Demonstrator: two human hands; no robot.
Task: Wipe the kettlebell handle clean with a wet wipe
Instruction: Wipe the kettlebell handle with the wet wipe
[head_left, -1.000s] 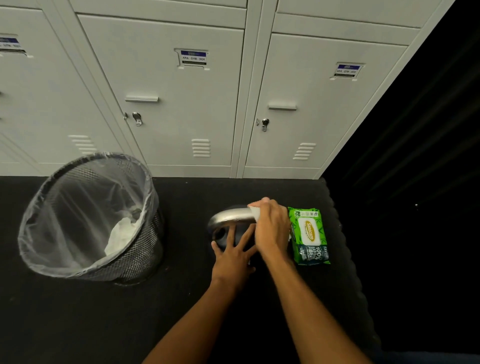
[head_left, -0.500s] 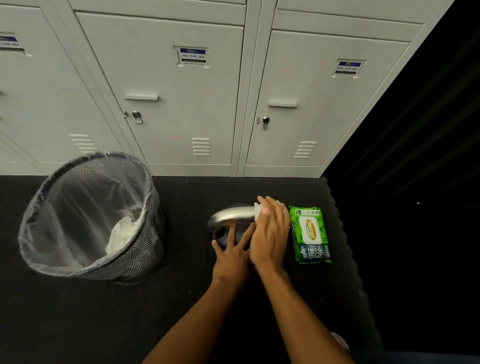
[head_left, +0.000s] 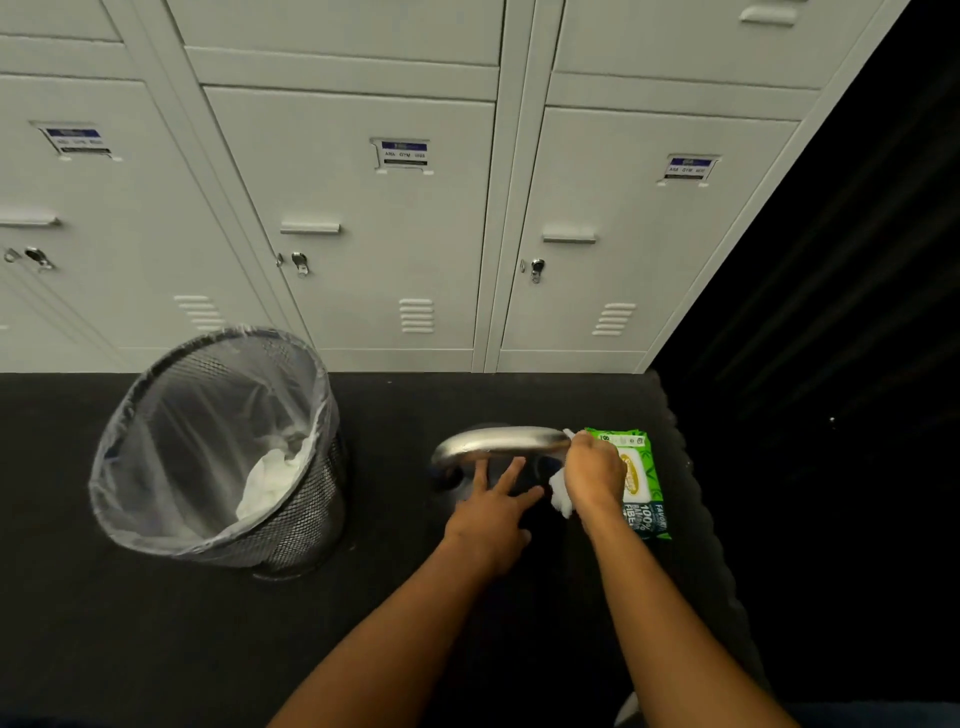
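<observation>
A dark kettlebell stands on the black floor mat, its body hard to make out; its shiny metal handle arches across the top. My left hand lies flat with fingers spread on the kettlebell body just under the handle. My right hand is closed on a white wet wipe at the handle's right end, where it bends down; part of the wipe hangs below my fist.
A green pack of wet wipes lies just right of the kettlebell, partly under my right wrist. A black mesh bin with a clear liner and crumpled white wipes stands to the left. Grey lockers line the back; the mat's edge runs along the right.
My right hand has slid with the wipe from the top of the handle to its right end and downward. The left hand has stayed on the kettlebell. The view has tilted slightly upward.
</observation>
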